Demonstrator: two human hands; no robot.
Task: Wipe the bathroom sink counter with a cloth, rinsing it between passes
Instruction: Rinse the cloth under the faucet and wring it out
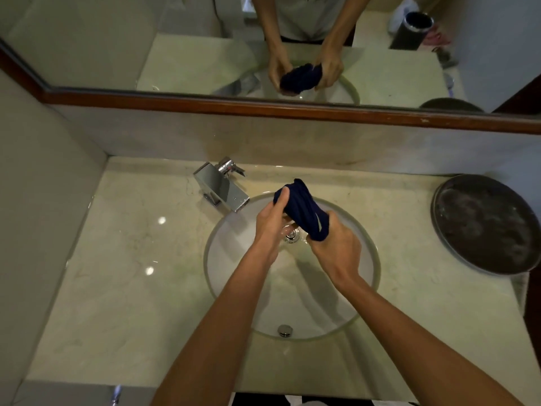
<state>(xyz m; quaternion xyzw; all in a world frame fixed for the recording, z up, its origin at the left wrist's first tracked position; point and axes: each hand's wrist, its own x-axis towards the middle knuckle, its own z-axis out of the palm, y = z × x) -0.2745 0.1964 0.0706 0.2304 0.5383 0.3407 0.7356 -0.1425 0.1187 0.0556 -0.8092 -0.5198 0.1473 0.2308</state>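
Observation:
A dark navy cloth is twisted into a thick roll above the round glass sink. My left hand grips its upper end, thumb pressed on the fabric. My right hand grips its lower end. Both hands hover over the chrome drain. The pale marble counter surrounds the basin. A square chrome faucet stands at the back left of the sink; I see no water running from it.
A dark round tray sits on the counter at the right edge. A wood-framed mirror lines the back wall and reflects my hands and the cloth. A wall closes the counter's left side.

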